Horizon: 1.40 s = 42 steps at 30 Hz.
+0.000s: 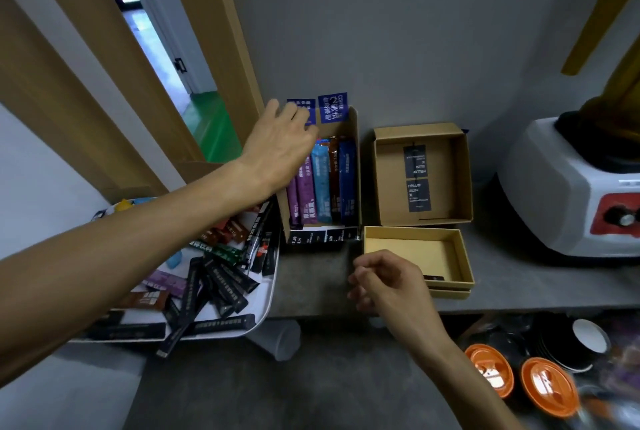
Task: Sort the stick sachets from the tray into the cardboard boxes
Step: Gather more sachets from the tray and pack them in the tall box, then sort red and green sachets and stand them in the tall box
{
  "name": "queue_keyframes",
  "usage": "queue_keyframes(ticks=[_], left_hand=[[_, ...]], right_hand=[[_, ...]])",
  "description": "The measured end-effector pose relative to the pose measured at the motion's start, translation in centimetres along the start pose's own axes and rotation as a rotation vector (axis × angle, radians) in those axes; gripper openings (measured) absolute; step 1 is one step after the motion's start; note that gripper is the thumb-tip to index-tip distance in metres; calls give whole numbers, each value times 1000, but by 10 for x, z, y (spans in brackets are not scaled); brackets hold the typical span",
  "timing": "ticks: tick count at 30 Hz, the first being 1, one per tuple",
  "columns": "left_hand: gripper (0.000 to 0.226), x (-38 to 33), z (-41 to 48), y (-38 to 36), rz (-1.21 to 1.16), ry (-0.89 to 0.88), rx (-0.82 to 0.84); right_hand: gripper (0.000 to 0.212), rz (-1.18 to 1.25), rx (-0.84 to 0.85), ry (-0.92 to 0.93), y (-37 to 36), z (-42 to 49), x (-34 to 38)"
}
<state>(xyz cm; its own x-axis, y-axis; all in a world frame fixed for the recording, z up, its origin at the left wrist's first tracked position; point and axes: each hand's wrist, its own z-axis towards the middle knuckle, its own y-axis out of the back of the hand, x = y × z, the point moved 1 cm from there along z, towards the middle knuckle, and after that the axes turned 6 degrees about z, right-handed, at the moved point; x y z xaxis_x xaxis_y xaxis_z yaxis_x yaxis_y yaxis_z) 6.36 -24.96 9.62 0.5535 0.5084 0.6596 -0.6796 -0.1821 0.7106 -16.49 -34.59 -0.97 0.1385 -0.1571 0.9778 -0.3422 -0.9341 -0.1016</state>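
A white tray (pixel 266 294) at the left holds several stick sachets (pixel 221 277), mostly black, with brown, green and purple ones. A tall cardboard box (pixel 355 138) behind it holds several upright purple, light blue, brown and dark blue sachets (pixel 322 183). My left hand (pixel 280 145) reaches over this box's far left corner, fingers on a dark blue sachet (pixel 304 111) that stands against the wall. My right hand (pixel 384 284) hovers loosely curled and holds nothing, by the near left corner of a shallow yellow-lined box (pixel 464 256). An open cardboard box (pixel 460 180) sits behind that.
A white blender base (pixel 561 187) with a red panel stands at the right. Below the counter edge lie orange lids (pixel 547 388), black paper cups (pixel 585 339) and a clear plastic cup (pixel 277 339). A wooden door frame (pixel 221 48) rises at the back left.
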Motion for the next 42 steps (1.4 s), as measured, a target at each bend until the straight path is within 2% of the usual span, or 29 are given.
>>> queue_keyframes(ticks=[2,4,6,9,11,13,14,16,18,20,26,32,36,38,40,42], left_hand=[[36,17,-20,14,-78,24,-74],[27,41,-50,26,-215,100,-183],[16,68,-90,28,-439,204,-179],[9,96,-159,-3,-717,415,55],[13,104,-207,-38,-714,515,244],[19,101,-248,-68,-711,514,467],[22,97,-264,-80,-712,487,543],[31,87,-289,-96,-737,438,607],[43,75,-306,-109,-735,367,576],[50,66,-315,-119,-715,325,528],[40,60,-324,-133,-753,317,373],[19,72,-328,-134,-868,306,297],[13,88,-329,-134,-1046,473,298],[13,94,-330,-132,-1142,570,276],[13,96,-331,-128,-1204,650,207],[13,95,-331,-124,-1272,757,110]], right_hand=[[11,-55,20,22,-10,4,3],[11,-130,36,32,-27,10,5],[13,-258,81,68,-52,17,9],[11,-502,189,169,-101,35,21],[14,-643,219,264,-141,62,28],[20,-812,226,377,-187,101,30],[26,-928,235,418,-210,122,30],[59,-1185,286,390,-253,159,27],[95,-1385,338,248,-281,182,20],[105,-1489,336,174,-295,192,12],[79,-1457,371,236,-291,197,2],[56,-1448,375,256,-288,196,-3],[51,-1436,332,277,-288,200,-3],[42,-1387,320,290,-286,201,-5],[33,-1303,292,299,-284,202,-5],[33,-1189,269,293,-281,204,-1]])
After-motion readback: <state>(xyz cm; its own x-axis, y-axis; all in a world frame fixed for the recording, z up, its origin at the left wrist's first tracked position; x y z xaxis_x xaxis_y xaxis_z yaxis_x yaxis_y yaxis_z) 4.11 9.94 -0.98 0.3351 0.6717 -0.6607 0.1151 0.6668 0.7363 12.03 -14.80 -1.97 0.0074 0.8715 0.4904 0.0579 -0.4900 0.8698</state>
